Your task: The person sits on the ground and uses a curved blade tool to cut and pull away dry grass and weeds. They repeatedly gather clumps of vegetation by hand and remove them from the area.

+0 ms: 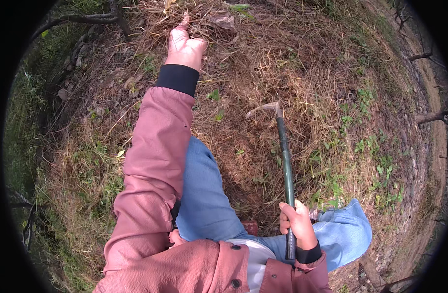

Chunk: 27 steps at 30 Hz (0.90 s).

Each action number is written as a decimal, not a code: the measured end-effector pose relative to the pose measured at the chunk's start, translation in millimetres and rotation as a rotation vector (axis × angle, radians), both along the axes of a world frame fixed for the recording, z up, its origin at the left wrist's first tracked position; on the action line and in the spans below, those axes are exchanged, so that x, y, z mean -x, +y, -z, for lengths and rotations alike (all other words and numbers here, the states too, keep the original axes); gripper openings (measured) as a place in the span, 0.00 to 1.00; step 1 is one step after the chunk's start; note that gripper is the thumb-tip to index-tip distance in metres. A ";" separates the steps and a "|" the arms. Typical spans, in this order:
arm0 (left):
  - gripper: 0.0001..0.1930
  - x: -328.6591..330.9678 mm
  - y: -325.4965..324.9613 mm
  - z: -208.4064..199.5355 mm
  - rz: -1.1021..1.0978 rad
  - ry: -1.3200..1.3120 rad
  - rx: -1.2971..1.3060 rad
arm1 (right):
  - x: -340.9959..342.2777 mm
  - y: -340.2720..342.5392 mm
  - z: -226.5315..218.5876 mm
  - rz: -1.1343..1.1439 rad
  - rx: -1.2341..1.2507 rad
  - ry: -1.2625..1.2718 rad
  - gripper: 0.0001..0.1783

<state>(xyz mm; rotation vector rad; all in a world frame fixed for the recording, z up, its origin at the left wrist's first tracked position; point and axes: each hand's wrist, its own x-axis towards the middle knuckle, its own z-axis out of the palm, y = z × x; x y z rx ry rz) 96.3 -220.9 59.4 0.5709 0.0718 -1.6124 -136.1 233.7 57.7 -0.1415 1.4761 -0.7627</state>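
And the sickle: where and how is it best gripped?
The sickle is probably best taken low on its green handle, wrapping around from the right, as the right hand does: the handle is slim and fairly straight, and the blade juts left at its far end.

A hand tool's smooth, glossy green handle [286, 163] catches the light beneath a dull, weathered-looking metal blade [266, 107], set against rough, dry, straw-like grass [314, 124]. A pink jacket [158, 141] of pebbled, leather-like material with a faint sheen carries smooth, shiny dark buttons [236, 247] and matt black cloth cuffs [177, 79], worn with matt blue denim trousers [204, 190] and a white cloth shirt [257, 266]. Rough wooden branches [87, 19] edge the scene.
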 end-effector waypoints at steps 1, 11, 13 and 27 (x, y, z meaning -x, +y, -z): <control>0.17 -2.7 -1.2 -5.3 0.015 -0.004 0.095 | -1.9 -3.9 0.0 -0.009 -0.005 -0.002 0.12; 0.26 -175.6 -13.7 -59.4 -0.213 -0.895 0.619 | -14.9 -35.5 5.0 -0.208 0.009 0.097 0.10; 0.14 -222.1 -28.9 -56.8 -0.290 -0.429 0.334 | -16.4 -39.5 9.4 -0.180 -0.010 0.074 0.10; 0.45 -368.0 233.0 173.8 0.320 -2.215 -1.372 | -19.8 -42.9 42.4 -0.217 -0.096 0.028 0.11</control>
